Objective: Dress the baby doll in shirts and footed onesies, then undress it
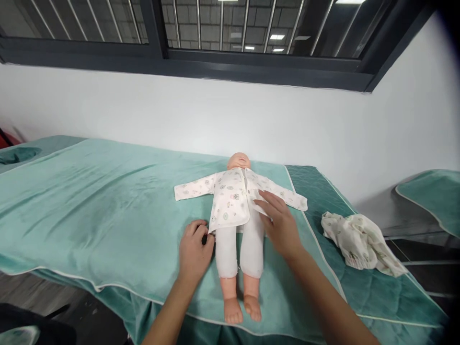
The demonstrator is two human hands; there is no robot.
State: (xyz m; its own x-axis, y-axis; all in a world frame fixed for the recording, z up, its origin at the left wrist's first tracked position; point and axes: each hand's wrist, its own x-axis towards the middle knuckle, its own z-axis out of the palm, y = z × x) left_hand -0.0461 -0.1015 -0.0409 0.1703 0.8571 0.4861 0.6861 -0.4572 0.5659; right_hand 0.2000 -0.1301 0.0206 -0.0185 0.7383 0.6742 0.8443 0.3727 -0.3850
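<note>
A baby doll [239,239] lies on its back on a teal blanket [108,211], head toward the wall. It wears a white printed shirt [232,194] with sleeves spread out and white leggings. My left hand [194,249] is closed in a pinch on the shirt's lower left hem beside the doll's hip. My right hand [278,220] lies flat with fingers stretched out on the shirt's right side near the waist.
A crumpled printed garment [359,242] lies on the darker quilted mat [323,191] to the right. A white wall and dark window frame stand behind the bed. Another teal-covered bed [434,196] is at far right; the floor shows below the bed's near edge.
</note>
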